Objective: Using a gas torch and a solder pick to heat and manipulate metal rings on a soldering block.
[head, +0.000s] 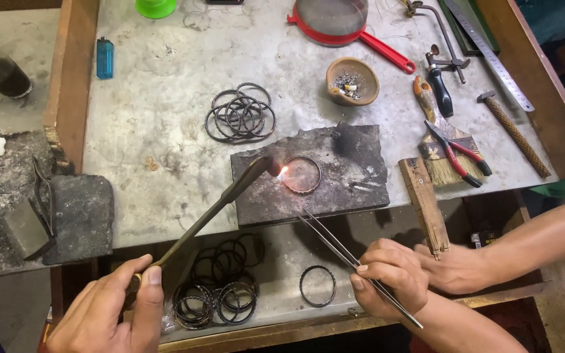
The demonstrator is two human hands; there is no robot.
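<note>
Fingers (146,287) of our left hand (109,310) are wrapped tight round the grip end of a long blowpipe torch (220,206), thumb pressed on top. Its tip reaches up onto the dark charred soldering block (354,186) at the bench's front edge, throwing a small flame (284,171) against the left side of a metal bangle (301,174) lying flat on that block. Our right hand (390,278) is pinched shut on long steel tweezers (335,245), whose points sit just short of the bangle's near rim, not touching it as far as we can tell. Another hand (456,268) rests just behind ours on the front rail.

We judge this to be the heating step of soldering the bangle's joint: the metal glows orange at the flame. Next we need a steady flame on that spot and the tweezers ready to nudge or hold the ring without shifting the joint.

A cluster of dark bangles (240,114) lies toward the bench's middle, more bangles (220,287) in the tray below the front edge, and red-handled pliers (459,153) on a brush near the right edge.
</note>
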